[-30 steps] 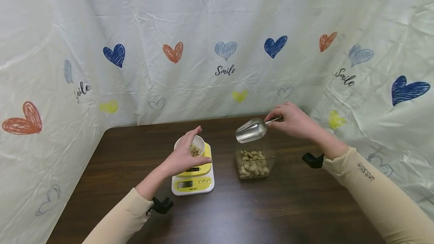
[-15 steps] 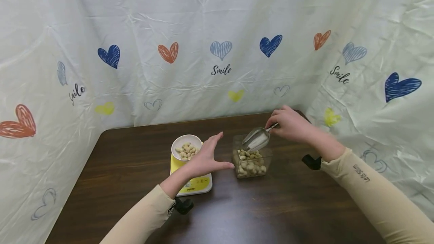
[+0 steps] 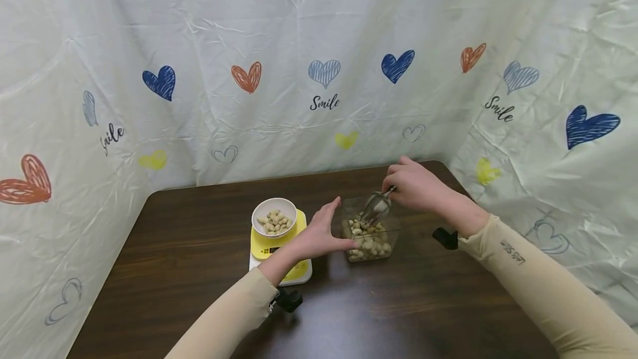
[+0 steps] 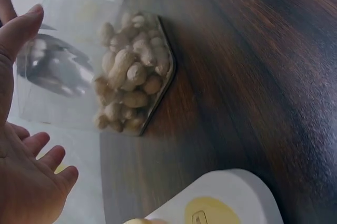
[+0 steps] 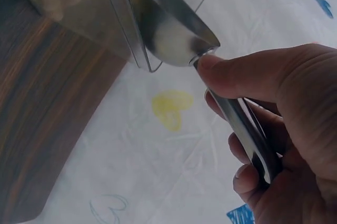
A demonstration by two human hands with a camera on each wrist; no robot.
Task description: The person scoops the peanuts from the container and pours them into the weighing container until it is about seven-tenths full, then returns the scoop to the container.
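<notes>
My right hand [image 3: 417, 186] grips the handle of a metal scoop [image 3: 377, 208], thumb laid along the handle's top in the right wrist view. The scoop points down into a clear plastic container [image 4: 58, 114], its lip at the peanuts [image 4: 134, 74] inside. With thumb and fingers spread wide, my left hand [image 3: 315, 237] is at the container's left side, the thumb overlapping its near wall in the head view. Left of the container, a white bowl [image 3: 257, 219] with some unshelled peanuts [image 3: 275, 221] sits on a yellow and white kitchen scale [image 3: 260, 245].
All this stands on a dark wooden table [image 3: 189, 248]. A white curtain [image 3: 279, 143] printed with hearts hangs right behind the table's back edge and along both sides. My left forearm passes in front of the scale and hides its display.
My left hand has moved right, from beside the bowl to the container. My right hand has lowered the scoop from above the container into the peanuts. The head view has shifted slightly.
</notes>
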